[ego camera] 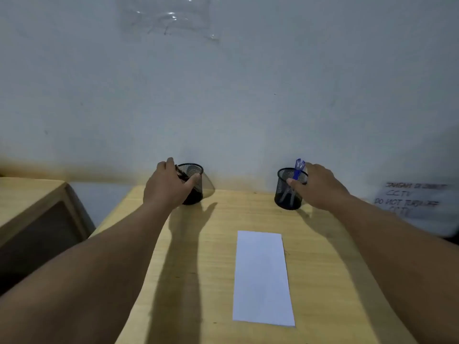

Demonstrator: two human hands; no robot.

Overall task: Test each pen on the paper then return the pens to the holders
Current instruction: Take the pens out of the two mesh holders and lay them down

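Note:
Two black mesh pen holders stand at the far edge of the wooden desk [213, 256], against the wall. My left hand [166, 186] wraps the left holder [196, 184], its thumb across the front, with a dark pen [180, 173] sticking out by the fingers. My right hand [320, 186] grips the right holder [285, 194] from its right side; blue pens [298, 168] rise from it between thumb and fingers. A blank white strip of paper [262, 276] lies lengthwise on the desk, nearer to me, between my forearms.
A lower wooden cabinet [32, 209] sits left of the desk across a gap. The pale wall [223, 95] rises directly behind the holders. At right, a white sheet with a handwritten CCTV notice [412, 199] hangs past the desk's edge.

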